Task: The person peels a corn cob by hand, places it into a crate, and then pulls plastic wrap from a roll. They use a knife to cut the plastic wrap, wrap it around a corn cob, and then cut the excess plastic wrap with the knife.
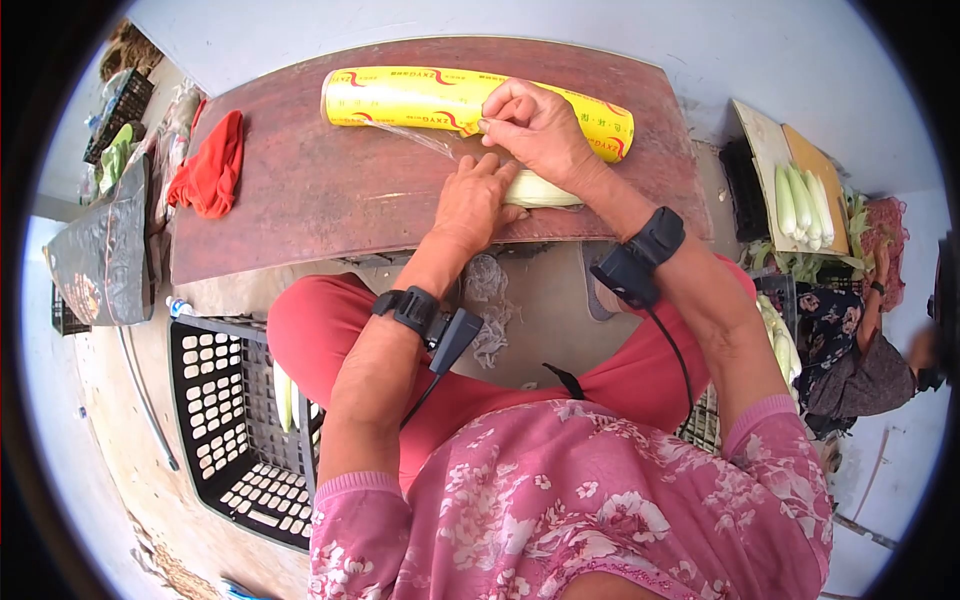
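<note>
A yellow printed roll of plastic wrap [400,97] lies across the far part of the brown table. A clear strip of film [425,138] comes off its near side. My right hand [540,130] is closed in a pinch at the roll's near edge, apparently on the film. Just nearer to me, my left hand [472,203] bends around the left end of a pale green, long vegetable [543,190] that looks like corn in its husk. The thumb lies at its near side, the fingers at its far side beside the film. My left palm hides part of the vegetable.
The brown table [300,210] carries a red cloth [212,165] at its left end. A black crate [215,400] with a pale vegetable inside stands by my left leg. To the right, several similar vegetables lie on a board [833,165], near another person [850,350].
</note>
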`<state>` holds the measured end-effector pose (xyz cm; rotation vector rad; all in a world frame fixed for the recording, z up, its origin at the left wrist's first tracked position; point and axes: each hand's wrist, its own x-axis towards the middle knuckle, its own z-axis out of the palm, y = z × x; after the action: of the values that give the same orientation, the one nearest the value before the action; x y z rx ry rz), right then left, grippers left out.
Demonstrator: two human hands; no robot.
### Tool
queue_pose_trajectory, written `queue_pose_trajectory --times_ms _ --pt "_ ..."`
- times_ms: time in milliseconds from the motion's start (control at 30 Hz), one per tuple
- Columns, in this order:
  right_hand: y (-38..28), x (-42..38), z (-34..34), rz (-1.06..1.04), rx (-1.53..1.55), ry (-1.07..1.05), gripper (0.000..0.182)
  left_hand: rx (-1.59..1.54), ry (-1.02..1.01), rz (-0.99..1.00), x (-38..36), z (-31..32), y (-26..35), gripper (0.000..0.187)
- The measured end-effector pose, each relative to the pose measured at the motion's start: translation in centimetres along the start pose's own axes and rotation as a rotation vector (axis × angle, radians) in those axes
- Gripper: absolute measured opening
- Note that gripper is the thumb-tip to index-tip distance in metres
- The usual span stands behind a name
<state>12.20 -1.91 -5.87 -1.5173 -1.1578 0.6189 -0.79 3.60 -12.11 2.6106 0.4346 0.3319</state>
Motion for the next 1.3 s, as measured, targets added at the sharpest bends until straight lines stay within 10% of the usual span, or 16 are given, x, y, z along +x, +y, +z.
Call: queue_pose_trajectory --times_ms 433,1300 --pt "-0.9 -0.9 1.6 -0.259 -0.276 0.047 0.011 -0.068 0.062 -0.01 -0.1 1.4 -1.0 0.054" --pt "-0.1 0.8 1.4 -0.052 -0.243 -0.085 0.009 -0.024 0.015 -0.015 -0.1 1.0 -0.5 0.063"
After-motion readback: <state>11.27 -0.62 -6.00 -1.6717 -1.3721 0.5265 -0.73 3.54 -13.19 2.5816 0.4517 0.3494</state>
